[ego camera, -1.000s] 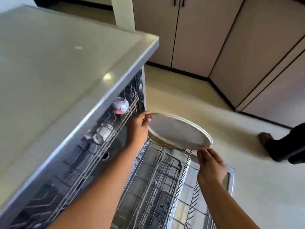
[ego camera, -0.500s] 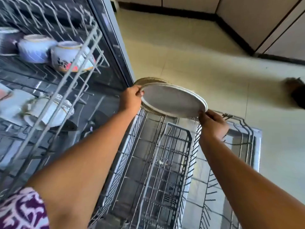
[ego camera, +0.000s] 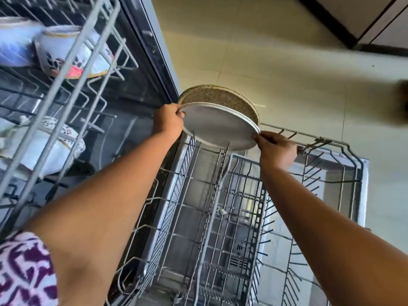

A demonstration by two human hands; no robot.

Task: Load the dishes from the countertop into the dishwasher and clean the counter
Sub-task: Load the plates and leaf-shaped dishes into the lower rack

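Observation:
I hold a round white plate [ego camera: 217,127] between both hands, tilted on edge over the far end of the pulled-out lower dishwasher rack [ego camera: 326,142]. My left hand [ego camera: 168,122] grips its left rim and my right hand [ego camera: 276,149] pinches its right rim. The plate's lower edge sits among the rack tines. Directly behind it stands a speckled brown plate [ego camera: 212,96], partly hidden by the white one.
The upper rack [ego camera: 66,69] at the left holds patterned cups [ego camera: 64,49] and a bowl [ego camera: 50,146]. A cutlery basket [ego camera: 238,208] fills the lower rack's middle. Tiled floor [ego camera: 265,51] and cabinet fronts lie beyond. A blurred dark shape [ego camera: 403,102] is at the right edge.
The view has dropped from the countertop to the racks. Both hands have carried the white plate down to the far end of the lower rack, where the brown plate shows behind it.

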